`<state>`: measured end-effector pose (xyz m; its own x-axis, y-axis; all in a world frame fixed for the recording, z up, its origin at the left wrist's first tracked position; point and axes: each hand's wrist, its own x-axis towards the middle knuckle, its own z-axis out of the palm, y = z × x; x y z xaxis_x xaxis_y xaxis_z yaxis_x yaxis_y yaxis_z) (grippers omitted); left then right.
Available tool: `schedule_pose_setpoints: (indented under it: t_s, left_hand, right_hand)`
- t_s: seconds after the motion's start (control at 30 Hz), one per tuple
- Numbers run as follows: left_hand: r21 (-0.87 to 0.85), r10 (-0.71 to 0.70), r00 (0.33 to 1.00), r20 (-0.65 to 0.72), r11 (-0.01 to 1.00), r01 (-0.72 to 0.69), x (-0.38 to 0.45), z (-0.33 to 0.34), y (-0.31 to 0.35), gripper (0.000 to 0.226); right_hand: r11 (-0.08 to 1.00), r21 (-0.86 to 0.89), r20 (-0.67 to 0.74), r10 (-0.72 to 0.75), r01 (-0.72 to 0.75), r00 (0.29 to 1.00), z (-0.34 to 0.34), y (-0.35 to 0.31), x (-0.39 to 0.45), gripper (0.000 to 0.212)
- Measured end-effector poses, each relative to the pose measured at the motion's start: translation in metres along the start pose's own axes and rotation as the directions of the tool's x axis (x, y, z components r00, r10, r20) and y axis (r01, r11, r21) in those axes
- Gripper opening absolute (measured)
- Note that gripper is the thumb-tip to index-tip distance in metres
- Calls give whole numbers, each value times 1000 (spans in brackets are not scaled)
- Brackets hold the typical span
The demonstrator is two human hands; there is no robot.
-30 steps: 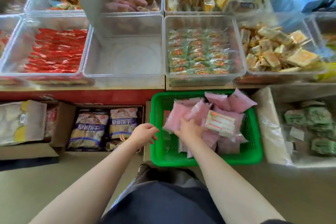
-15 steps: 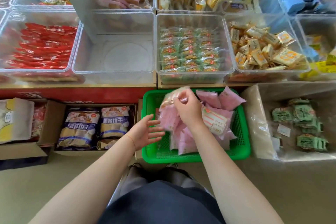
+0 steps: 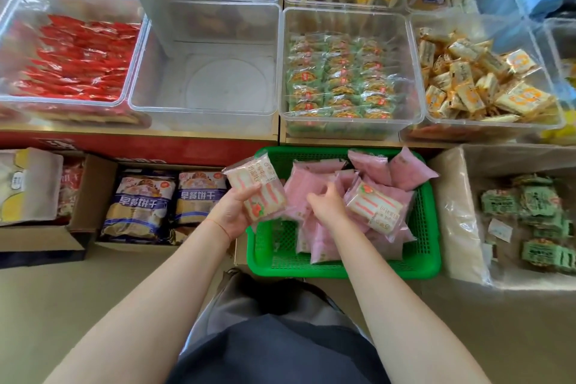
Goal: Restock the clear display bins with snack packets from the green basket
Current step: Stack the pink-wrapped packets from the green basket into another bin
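**Pink packets, green basket, bare bin**

The green basket (image 3: pixel 343 271) sits at 6 o'clock from the clear display bins, holding piled pink snack packets (image 3: pixel 321 184). One strawberry cake packet (image 3: pixel 255 187) is lifted at its 9 o'clock rim. The empty clear bin (image 3: pixel 205 78) stands at 11 o'clock.

Below the shelf we saw a cardboard box (image 3: pixel 93 184) holding 2 blue-and-white biscuit bags (image 3: pixel 138 206) side by side. To its left stood a white and yellow pouch (image 3: pixel 28 187). At the far right, a plastic-lined carton (image 3: pixel 461 227) held scattered green packets (image 3: pixel 536 206). A red strip (image 3: pixel 131 148) ran along the shelf front.
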<state>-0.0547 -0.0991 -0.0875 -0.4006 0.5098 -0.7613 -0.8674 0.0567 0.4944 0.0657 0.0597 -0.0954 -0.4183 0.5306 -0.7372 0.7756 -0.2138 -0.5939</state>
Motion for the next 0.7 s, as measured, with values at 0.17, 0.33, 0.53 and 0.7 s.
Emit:
schedule_pose_setpoints:
  t_s: [0.17,0.33,0.53,0.7]
  left_hand:
    - [36,-51,993,-110,998,55,2,-18,-11,34]
    - [-5,-73,985,-158,997,74,7,-25,-11,37]
    - [304,63,970,-234,953,11,10,-22,-4,30]
    - [271,128,924,-360,962,-28,6,-23,11,25]
  right_hand:
    - [982,-5,-224,184,-190,957,32,-7,27,82]
    - [962,181,-297,251,-204,921,36,-8,35,60]
    - [936,304,-117,225,-181,967,24,-8,27,36]
    - [976,145,-286,-118,164,951,3,-20,-1,23]
